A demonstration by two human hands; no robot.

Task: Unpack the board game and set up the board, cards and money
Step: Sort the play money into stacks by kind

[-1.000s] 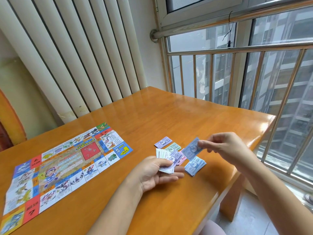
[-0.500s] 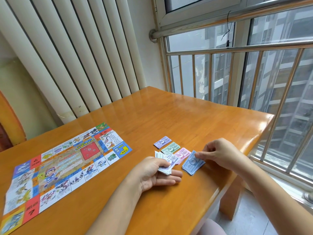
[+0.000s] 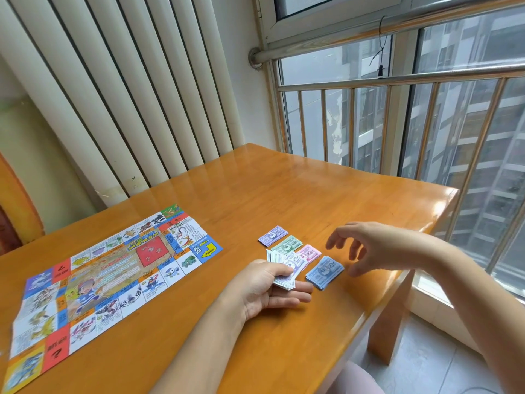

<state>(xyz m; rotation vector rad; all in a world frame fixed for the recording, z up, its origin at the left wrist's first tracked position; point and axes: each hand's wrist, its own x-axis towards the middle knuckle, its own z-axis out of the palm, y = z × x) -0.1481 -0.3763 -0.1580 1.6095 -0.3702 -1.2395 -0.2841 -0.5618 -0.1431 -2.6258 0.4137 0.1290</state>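
**Play money.** I hold a fanned wad of notes (image 3: 285, 267) in my left hand (image 3: 264, 292), palm up, with the thumb pinning the notes against the fingers. The hand rests on the tabletop (image 3: 284, 189) near its front edge.

Four sorted piles lie in a slanting row by the wad:
- blue pile (image 3: 325, 272) at 3 o'clock
- pink pile (image 3: 311, 252) at 2 o'clock, its near end hidden behind the fan
- green pile (image 3: 285, 245) at 12 o'clock
- purple pile (image 3: 272, 236) at 11 o'clock, farthest from me

My right hand (image 3: 366, 248) hovers at 2 o'clock from the blue pile, fingers spread wide and loosely curved, holding nothing and clear of the notes.

The game board (image 3: 108, 277) lies unfolded at 9 o'clock, well apart from the money.

Beyond the tabletop are a white ribbed panel (image 3: 127, 95) at 11 o'clock and a window railing (image 3: 397, 81) at 1 o'clock.
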